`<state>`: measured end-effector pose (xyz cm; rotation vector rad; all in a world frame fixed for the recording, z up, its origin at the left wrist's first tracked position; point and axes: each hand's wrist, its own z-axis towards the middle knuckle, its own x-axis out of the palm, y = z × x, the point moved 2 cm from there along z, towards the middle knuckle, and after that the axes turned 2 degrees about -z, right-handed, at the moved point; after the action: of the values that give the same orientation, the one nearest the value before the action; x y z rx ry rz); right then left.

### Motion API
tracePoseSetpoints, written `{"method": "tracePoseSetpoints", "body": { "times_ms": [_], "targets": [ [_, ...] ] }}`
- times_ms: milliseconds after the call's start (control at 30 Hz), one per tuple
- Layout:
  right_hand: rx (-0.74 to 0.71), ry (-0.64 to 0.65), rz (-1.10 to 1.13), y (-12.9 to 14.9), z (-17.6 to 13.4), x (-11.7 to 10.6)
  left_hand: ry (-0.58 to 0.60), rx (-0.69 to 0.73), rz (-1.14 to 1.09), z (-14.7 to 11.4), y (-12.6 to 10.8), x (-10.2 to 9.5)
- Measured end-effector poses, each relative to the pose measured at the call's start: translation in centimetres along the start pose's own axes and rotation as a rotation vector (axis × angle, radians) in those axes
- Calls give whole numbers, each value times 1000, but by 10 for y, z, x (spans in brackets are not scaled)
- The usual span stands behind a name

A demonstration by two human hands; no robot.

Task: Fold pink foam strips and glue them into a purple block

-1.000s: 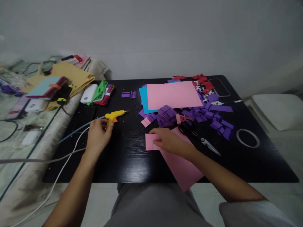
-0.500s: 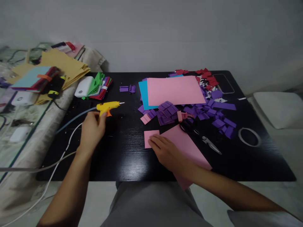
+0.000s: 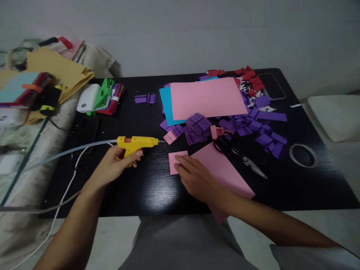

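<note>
My left hand [image 3: 120, 161] is closed round the handle of a yellow glue gun [image 3: 137, 142], its nozzle pointing right. A clear glue stick sticks out of the gun's back end. My right hand [image 3: 197, 178] holds a small pink paper square [image 3: 174, 161] at its right edge, fingertips on top and close together; the thumb is hidden. Under that hand and forearm lies a larger pink sheet [image 3: 225, 168]. Black-handled scissors [image 3: 247, 161] rest partly on the sheet. Just past the nozzle are a folded pink and purple strip [image 3: 171, 135] and stacked purple paper pieces [image 3: 198, 127].
Pink paper [image 3: 208, 99] over a blue sheet [image 3: 166, 105] lies at the back. Purple, red and white scraps [image 3: 253, 123] spread rightward, near a tape roll [image 3: 303, 155]. At left are banded colour strips [image 3: 109, 97], a white box [image 3: 88, 98] and a white cord [image 3: 66, 191].
The glue gun in my left hand has come right and lower, its nozzle nearer the pink square. My right hand stays on the square. The camera view has shifted slightly.
</note>
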<state>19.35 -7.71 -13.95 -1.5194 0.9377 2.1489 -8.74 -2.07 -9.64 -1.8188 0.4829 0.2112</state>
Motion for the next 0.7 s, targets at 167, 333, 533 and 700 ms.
{"method": "tracePoseSetpoints", "body": {
  "times_ms": [167, 333, 533, 700],
  "targets": [
    [0, -14, 7, 1, -1, 1, 66, -1, 75, -1, -1, 13],
    [0, -43, 32, -1, -1, 1, 100, -8, 140, 1, 4, 24],
    [-4, -85, 49, -1, -2, 1, 125, 52, 319, 2, 2, 32],
    [18, -104, 93, -1, -1, 1, 77, 101, 443, 1, -2, 36]
  ]
}}
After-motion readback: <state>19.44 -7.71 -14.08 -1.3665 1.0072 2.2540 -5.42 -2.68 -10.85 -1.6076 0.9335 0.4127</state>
